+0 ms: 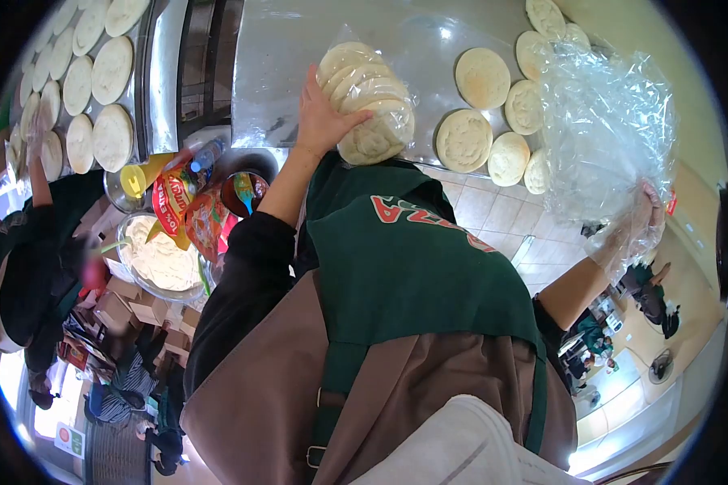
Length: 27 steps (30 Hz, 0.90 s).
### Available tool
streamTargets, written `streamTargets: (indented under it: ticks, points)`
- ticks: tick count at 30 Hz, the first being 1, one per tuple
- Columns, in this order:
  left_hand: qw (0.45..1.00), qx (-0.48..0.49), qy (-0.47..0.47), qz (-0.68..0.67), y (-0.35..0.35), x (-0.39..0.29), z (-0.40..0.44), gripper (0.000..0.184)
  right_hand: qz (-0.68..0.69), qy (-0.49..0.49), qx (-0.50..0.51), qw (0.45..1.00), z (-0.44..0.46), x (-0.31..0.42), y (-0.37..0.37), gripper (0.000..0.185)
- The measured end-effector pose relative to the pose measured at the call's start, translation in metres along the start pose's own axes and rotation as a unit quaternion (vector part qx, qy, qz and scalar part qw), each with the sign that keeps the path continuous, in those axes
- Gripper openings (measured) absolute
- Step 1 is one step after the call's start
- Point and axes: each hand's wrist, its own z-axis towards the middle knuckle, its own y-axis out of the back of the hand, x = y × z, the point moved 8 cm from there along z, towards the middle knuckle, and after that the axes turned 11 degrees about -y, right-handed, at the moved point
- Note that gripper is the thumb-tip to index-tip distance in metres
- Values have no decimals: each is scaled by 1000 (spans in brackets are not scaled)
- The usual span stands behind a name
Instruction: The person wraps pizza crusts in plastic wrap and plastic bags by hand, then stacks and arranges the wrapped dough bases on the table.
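Observation:
A clear plastic bag of flat round breads [370,101] lies near the front edge of the steel table [299,48], the breads overlapping in a row. My bare left hand [323,113] holds the bag's left side, thumb across the top. On the right, my right hand [635,226], in a clear plastic glove, grips the lower edge of a large crinkled clear plastic bag [607,129]. That bag hangs over the table's right end beside several loose flat breads [482,78].
Several breads [112,138] lie on another table at the left, where a person in dark clothes [36,267] reaches over them. Between the tables stand a bowl of pale cream [166,257], a red packet [172,202] and a water bottle [208,155]. Cardboard boxes [150,309] lie beyond.

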Motion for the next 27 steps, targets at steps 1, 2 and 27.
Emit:
streamTargets:
  ticks: [1, 2, 27]
  points:
    - [999, -26, -24, -23, 2, -7, -1, 123, -20, -11, -14, 1000, 0, -2, 2, 11]
    - [999, -24, -26, -23, 3, -11, -1, 123, -19, -12, -17, 1000, 0, -3, 3, 11]
    - [868, 114, -478, -70, -86, -275, -18, 51, -216, 142, 162, 952, -108, 12, -77, 24]
